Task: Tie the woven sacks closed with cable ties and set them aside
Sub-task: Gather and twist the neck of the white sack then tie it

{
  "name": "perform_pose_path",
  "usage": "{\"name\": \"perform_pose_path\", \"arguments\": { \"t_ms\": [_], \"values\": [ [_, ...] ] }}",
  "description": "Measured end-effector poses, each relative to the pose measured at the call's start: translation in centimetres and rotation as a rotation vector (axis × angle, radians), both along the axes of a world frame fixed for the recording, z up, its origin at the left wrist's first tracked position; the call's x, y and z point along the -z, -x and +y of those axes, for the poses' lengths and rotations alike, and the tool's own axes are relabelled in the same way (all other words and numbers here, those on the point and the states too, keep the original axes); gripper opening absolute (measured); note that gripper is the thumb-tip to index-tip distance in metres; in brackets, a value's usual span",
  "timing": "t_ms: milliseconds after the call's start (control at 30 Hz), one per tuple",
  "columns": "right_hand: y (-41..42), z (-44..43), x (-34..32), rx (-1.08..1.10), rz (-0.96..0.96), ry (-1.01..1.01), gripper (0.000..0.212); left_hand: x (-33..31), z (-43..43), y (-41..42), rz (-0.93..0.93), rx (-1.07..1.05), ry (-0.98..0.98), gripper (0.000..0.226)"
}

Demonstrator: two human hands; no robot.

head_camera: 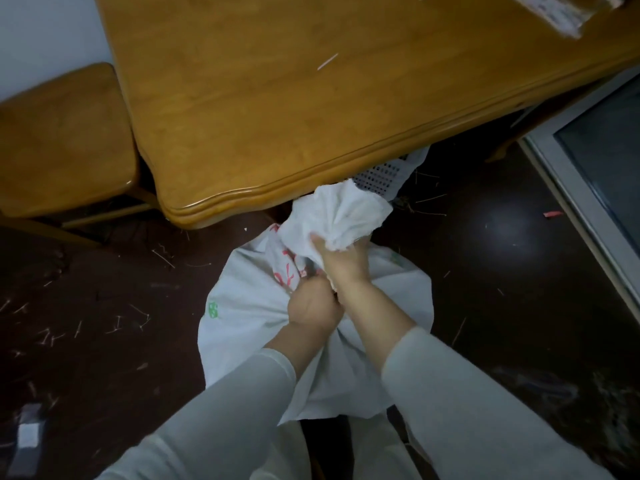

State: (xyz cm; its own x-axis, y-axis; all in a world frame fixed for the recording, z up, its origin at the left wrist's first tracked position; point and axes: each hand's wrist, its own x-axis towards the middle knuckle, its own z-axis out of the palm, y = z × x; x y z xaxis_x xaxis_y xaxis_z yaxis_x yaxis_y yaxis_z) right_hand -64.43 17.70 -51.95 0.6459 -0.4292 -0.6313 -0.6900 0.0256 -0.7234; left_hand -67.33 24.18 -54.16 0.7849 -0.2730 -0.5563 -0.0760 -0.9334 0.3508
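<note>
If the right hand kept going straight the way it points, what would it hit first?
The right hand grips the sack's gathered top, so that fabric comes first. Beyond it, probably the rounded edge of the wooden table, though the hand may pass underneath; depth is unclear.

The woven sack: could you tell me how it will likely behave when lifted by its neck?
Probably floppy: the woven sack bunches and creases under the right hand. Its full, rounded body suggests some weight, so it will likely sag.

Home dining rm: wood table (pixel 311 98) w/ matching chair (pixel 62 133), dark littered floor (pixel 104 306).
</note>
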Motion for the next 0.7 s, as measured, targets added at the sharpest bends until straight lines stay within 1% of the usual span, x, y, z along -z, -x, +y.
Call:
{"name": "perform_pose_path", "arguments": {
  "t_ms": [33, 67, 133, 200, 267, 367, 433, 500, 533, 600, 633, 667, 700],
  "values": [
    [-0.9, -0.8, 0.4, 0.030, 0.048, 0.009, 0.052, -0.4, 0.0, 0.1, -0.019, -0.022, 0.012, 0.032],
    [-1.6, -1.5, 0.5, 0.035, 0.110, 0.011, 0.045, -0.4, 0.3, 0.0, -0.071, -0.003, 0.051, 0.034],
    [-2.5, -2.3, 1.1, 0.052, 0.165, -0.006, 0.044, -0.1, 0.5, -0.2, -0.085, -0.084, 0.187, 0.040],
    [-3.0, -1.9, 1.2, 0.044, 0.155, -0.047, 0.053, -0.8, 0.2, -1.2, -0.021, -0.222, 0.244, 0.037],
    [-3.5, -1.6, 0.9, 0.052, 0.166, -0.134, 0.066, -0.9, 0.0, -2.4, 0.075, -0.331, 0.253, 0.034],
    [-4.1, -2.8, -0.6, 0.012, 0.267, -0.293, 0.084, -0.6, 0.2, -4.0, 0.243, -0.485, 0.286, 0.045],
    [-4.0, -4.0, -1.8, -0.071, 0.295, -0.291, 0.091, -0.2, 0.4, -4.6, 0.358, -0.637, 0.335, 0.052],
    [-3.2, -5.1, -3.1, -0.102, 0.308, -0.191, 0.094, -0.6, 0.3, -5.0, 0.412, -0.694, 0.356, 0.059],
    [-2.8, -5.7, -3.4, -0.102, 0.302, -0.132, 0.084, -0.9, 0.1, -5.1, 0.436, -0.719, 0.357, 0.064],
    [-1.7, -7.1, -4.2, -0.066, 0.194, 0.060, 0.031, -1.5, -0.5, -5.4, 0.492, -0.766, 0.380, 0.068],
    [-1.3, -7.7, -4.6, -0.048, 0.130, 0.144, 0.017, -1.9, -0.7, -5.5, 0.506, -0.819, 0.406, 0.066],
    [-1.0, -8.4, -5.3, -0.037, 0.079, 0.227, 0.018, -2.1, -0.8, -5.8, 0.476, -0.888, 0.424, 0.062],
    [-1.0, -9.2, -6.3, -0.030, 0.042, 0.304, 0.021, -2.4, -1.4, -6.1, 0.430, -0.890, 0.419, 0.057]
  ]
}}
